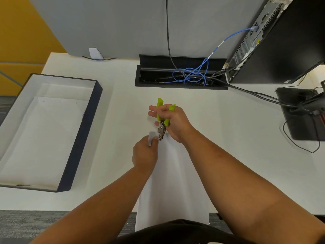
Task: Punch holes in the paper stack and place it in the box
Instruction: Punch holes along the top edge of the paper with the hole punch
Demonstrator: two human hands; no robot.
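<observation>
A white desk (228, 131) fills most of the frame, with grey carpet seen below its near edge at the bottom left. A paper stack (171, 187) is held at the centre, running from the bottom edge of the frame up to the middle. Its far left corner is pinched by the left hand (145, 153), thumb on top and fingers closed beneath. Just beside that thumb, the metal head of a green-handled punch (162, 118) is set over the paper's far edge. The punch's handles are gripped in the closed right hand (173, 122), fingers wrapped around them; whether the head is fully squeezed shut cannot be told.

At centre left, well apart from the hands, an open dark-sided box (82, 131) is seen on the desk, with white sheets lying inside; small holes show along their far edge. Farther back, a black cable tray (181, 74) sunk in the desk holds a tangled blue cable (193, 73). At upper right a computer tower (274, 41) stands. A grey partition (123, 25) closes the back, with a yellow wall at upper left.
</observation>
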